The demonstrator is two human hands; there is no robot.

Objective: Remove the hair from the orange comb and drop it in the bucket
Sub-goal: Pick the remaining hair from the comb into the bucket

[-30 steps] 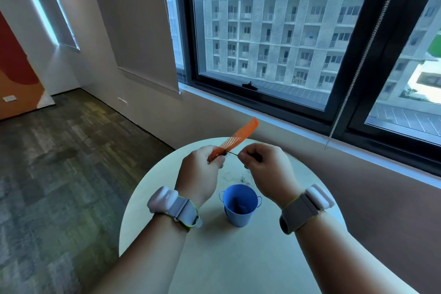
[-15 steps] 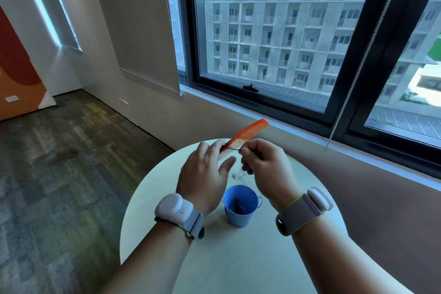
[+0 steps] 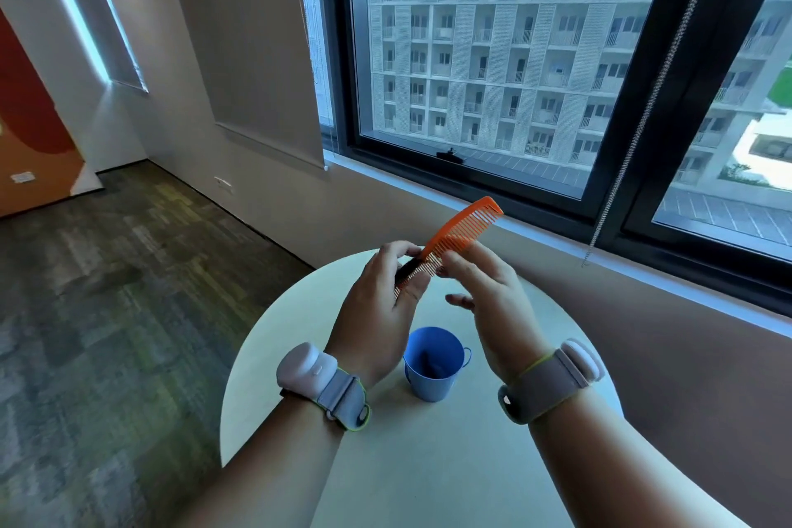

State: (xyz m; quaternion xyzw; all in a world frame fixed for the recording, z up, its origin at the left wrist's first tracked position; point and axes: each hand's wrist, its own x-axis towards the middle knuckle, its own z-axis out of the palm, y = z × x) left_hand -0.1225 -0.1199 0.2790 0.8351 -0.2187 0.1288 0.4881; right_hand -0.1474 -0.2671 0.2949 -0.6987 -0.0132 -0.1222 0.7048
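Orange comb point(image 3: 458, 232): held up above the blue bucket, slanting up and away toward the window, teeth facing down and right
Left hand point(image 3: 381, 309): gripping the comb's lower end, thumb and fingers curled round it – a dark patch at the pinch, cannot tell whether hair or shadow
Right hand point(image 3: 493, 304): just right of the comb, fingers relaxed and spread, one fingertip touching the teeth – holding nothing
Blue bucket point(image 3: 433, 362): upright on the round table, below the hands and between the two wrists, small handle on its right side, something dark inside, too dim to name
Round table point(image 3: 428, 463): pale top, bucket near its middle
Wristbands: grey strap with a white pod on the left wrist point(image 3: 321, 384) beside the bucket, another on the right wrist point(image 3: 553, 377)
Window point(image 3: 484, 69): beyond the bucket, dark frame, apartment block outside, bead chain point(image 3: 643, 111) hanging to its right
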